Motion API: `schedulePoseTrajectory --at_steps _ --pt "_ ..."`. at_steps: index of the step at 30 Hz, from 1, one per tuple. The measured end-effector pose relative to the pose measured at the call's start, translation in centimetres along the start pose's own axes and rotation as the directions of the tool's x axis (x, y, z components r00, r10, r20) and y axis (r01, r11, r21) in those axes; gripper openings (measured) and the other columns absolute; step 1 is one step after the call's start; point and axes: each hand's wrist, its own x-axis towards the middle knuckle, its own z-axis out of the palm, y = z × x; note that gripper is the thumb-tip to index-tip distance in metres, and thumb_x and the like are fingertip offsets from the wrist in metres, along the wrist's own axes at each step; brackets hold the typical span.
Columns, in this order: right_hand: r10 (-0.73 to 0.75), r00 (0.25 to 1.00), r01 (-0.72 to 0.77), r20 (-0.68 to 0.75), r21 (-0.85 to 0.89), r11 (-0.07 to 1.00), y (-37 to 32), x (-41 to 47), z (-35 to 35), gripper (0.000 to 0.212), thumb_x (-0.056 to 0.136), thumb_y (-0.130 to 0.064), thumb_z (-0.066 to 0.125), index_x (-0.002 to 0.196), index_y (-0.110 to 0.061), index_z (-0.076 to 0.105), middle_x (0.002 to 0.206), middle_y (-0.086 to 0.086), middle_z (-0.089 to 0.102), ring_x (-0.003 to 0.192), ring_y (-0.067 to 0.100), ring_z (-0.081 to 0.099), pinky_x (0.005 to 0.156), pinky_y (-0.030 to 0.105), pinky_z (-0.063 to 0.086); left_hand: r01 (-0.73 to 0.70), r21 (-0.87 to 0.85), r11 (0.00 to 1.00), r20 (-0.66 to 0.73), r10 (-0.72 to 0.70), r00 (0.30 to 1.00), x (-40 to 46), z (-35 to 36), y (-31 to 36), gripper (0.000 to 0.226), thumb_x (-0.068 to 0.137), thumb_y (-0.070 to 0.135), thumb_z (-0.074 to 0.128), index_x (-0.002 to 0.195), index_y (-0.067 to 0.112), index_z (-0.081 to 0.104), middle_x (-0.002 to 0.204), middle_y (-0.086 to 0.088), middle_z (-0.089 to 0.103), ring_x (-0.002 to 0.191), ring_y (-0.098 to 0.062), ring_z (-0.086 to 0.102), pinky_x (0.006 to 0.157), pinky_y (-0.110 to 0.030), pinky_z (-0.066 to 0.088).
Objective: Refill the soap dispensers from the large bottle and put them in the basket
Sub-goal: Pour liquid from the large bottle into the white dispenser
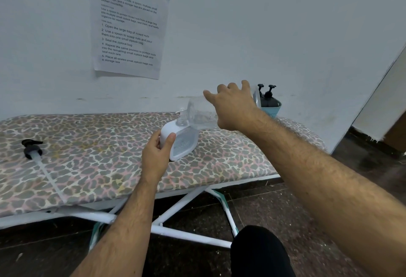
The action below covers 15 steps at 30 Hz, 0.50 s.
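A white soap dispenser (pixel 180 140) with a clear front stands on the leopard-print board (pixel 87 155), its neck uncapped. My left hand (pixel 157 155) grips its left side. My right hand (pixel 232 105) holds the large clear bottle (pixel 201 114) tipped on its side, mouth down over the dispenser's neck. A black pump head (pixel 33 148) with its long clear tube lies on the board at the left. At the back right a teal basket (pixel 274 108) holds two dark dispensers (pixel 269 97) with black pumps.
The board is an ironing board on white crossed legs (pixel 175 210), pushed against a white wall. A printed sheet (pixel 129 21) is taped to the wall above. Dark floor lies below and to the right.
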Motion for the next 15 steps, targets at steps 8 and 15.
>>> schedulePoseTrajectory --at_steps 8,15 --pt "-0.002 1.000 0.002 -0.007 0.010 1.000 -0.03 -0.03 0.13 0.070 0.088 -0.021 0.060 0.151 -0.025 0.029 0.135 0.010 0.049 0.128 0.033 0.044 0.114 0.063 0.018 0.008 -0.024 1.000 0.010 -0.008 1.000 0.07 -0.09 -0.14 0.033 0.076 0.069 0.061 0.105 0.053 0.057 0.099 0.016 0.068 0.094 -0.016 0.069 0.079 -0.053 0.059" --pt "-0.006 1.000 0.006 -0.016 -0.016 1.000 -0.04 0.06 0.11 0.071 0.089 -0.023 0.060 0.152 -0.025 0.027 0.136 0.010 0.047 0.129 0.034 0.043 0.115 0.066 0.012 -0.002 -0.016 1.000 -0.001 0.002 1.000 0.28 0.05 -0.46 0.029 0.090 0.051 0.064 0.116 0.042 0.057 0.103 0.015 0.068 0.096 -0.013 0.068 0.083 -0.050 0.059"
